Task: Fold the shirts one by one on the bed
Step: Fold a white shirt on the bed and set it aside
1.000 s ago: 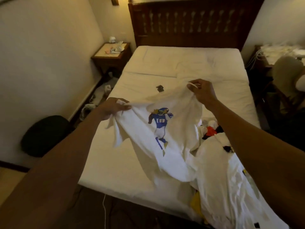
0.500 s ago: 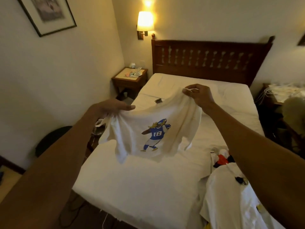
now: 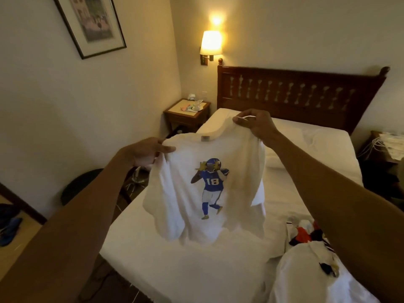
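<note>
Shirt (image 3: 207, 189): white, short-sleeved, printed with a football player in blue, number 18. Held up in the air over the bed (image 3: 196, 270), spread between both hands, print toward the camera, lower edge apparently clear of the sheet.

Left hand (image 3: 144, 153): pinching the shoulder edge just left of the collar, thumb on the near side of the cloth, fingers curled behind it.

Right hand (image 3: 255, 125): higher and farther from the camera, closed around a bunch of cloth at the other shoulder, fingers curled tight.

Handling, as a judgement: probably light and very soft, without any stiffness. Sagging and wrinkling wherever not supported, as at the left sleeve. Hardly slippery, not fragile.

Where to take hold: best at the two shoulder seams, close to the present grips, for a straight hang. For laying flat, then at the side edges or the hem.

Step in hand: likely opening out and squaring the cloth before laying it on the bare middle of the mattress.

Containers: no basket, box or bag in view.

Heap (image 3: 306, 265): more white garments with coloured prints, lying loose on the near right corner of the bed, partly under the right forearm. Number impossible to tell.

Nightstand (image 3: 187, 113): left of the headboard (image 3: 299, 92), with a few small things on top, too small to name.
</note>
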